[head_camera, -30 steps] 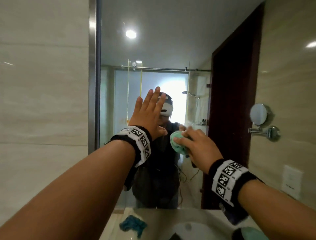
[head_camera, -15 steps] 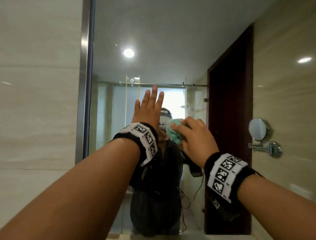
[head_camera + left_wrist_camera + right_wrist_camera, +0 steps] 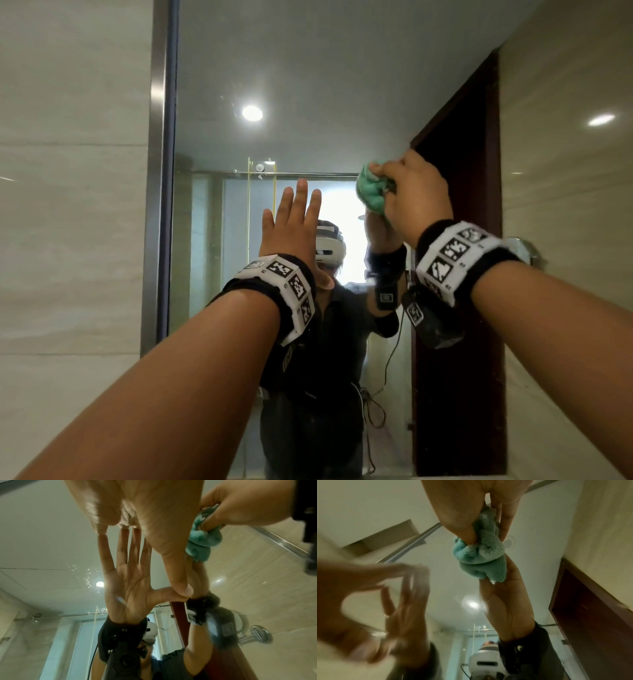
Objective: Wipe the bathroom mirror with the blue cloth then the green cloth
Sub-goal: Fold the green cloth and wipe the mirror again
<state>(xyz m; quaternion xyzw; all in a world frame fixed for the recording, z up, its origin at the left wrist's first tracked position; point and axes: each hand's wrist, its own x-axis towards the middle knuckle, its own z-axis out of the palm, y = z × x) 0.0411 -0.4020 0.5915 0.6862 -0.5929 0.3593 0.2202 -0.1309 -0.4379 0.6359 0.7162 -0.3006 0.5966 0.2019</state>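
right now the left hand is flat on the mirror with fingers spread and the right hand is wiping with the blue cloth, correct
Not quite: the right hand grips the green cloth, not the blue one, as the head view shows. The rest holds: the left hand lies flat on the mirror, fingers straight.

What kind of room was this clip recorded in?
Most likely a hotel-style bathroom: a large wall mirror reflects a glass shower screen, set between glossy tiled walls.
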